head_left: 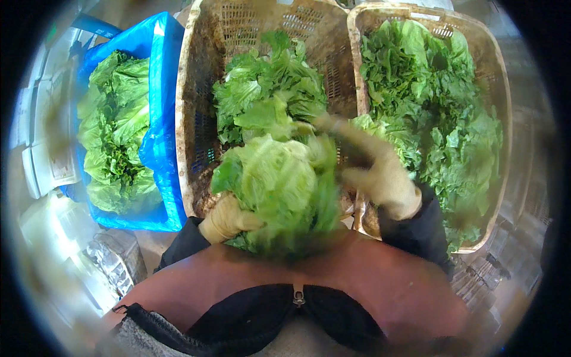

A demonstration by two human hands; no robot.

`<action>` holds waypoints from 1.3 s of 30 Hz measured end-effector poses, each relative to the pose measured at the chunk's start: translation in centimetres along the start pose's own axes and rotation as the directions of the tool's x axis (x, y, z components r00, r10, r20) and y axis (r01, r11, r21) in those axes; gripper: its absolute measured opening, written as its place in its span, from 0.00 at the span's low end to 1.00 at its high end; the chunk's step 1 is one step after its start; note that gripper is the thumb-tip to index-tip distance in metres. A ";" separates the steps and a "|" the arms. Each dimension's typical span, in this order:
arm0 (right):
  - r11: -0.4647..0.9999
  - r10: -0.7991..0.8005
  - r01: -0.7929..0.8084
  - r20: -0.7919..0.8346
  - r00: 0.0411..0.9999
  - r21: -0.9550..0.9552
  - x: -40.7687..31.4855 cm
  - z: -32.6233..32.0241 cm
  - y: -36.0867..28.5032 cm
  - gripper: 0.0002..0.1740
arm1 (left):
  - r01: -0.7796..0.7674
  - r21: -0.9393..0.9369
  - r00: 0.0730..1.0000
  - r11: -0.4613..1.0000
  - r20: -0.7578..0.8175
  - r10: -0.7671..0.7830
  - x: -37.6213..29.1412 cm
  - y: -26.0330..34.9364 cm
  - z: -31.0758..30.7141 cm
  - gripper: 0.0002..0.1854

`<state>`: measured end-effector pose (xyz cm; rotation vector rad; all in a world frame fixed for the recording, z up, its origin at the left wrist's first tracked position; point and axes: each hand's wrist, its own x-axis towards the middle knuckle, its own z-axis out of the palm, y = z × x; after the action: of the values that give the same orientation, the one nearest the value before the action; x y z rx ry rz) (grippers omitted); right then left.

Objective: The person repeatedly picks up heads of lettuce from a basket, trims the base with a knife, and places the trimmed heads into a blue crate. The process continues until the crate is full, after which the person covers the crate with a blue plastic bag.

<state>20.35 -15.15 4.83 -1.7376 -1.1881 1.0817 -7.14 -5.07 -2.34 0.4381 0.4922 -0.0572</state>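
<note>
My left hand, in a pale tan glove, grips a head of green lettuce from its lower left side. The lettuce is in front of my chest, over the near part of the middle plastic crate; its right side is smeared by motion. To its right, my right hand, gloved alike and blurred, has its thumb and fingers spread. Those fingertips come close to a loose lettuce leaf, and no firm hold on it shows. Deeper in the middle crate lies a pile of lettuce leaves.
On the left stands a crate lined with blue plastic film, holding lettuce heads. A dirty tan crate on the right is full of leafy lettuce. White boxes are at the far left, beside a clear plastic bag.
</note>
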 end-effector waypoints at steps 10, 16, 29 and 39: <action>0.755 0.322 -0.465 0.356 0.877 0.462 0.8 4.1 3.1 0.23 | -0.142 0.539 0.944 0.830 -0.179 0.278 -0.5 3.3 0.3 0.42; 0.791 0.256 -0.415 0.375 0.891 0.448 0.7 5.2 4.7 0.18 | 0.055 0.849 0.962 0.525 -0.186 0.200 0.6 10.3 1.5 0.10; 0.993 -0.027 0.080 0.496 0.868 -0.086 4.4 0.1 1.8 0.19 | -0.062 0.965 0.988 0.253 0.024 0.152 1.7 12.0 4.2 0.04; 0.970 0.067 0.088 0.596 0.800 -0.227 6.5 -2.0 -0.7 0.15 | -0.101 0.657 0.981 0.747 0.192 -0.036 4.2 7.6 0.6 0.60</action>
<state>23.35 -9.00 4.74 -1.5979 -1.7818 1.6119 -2.00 1.72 -0.83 1.1420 0.2538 -0.2466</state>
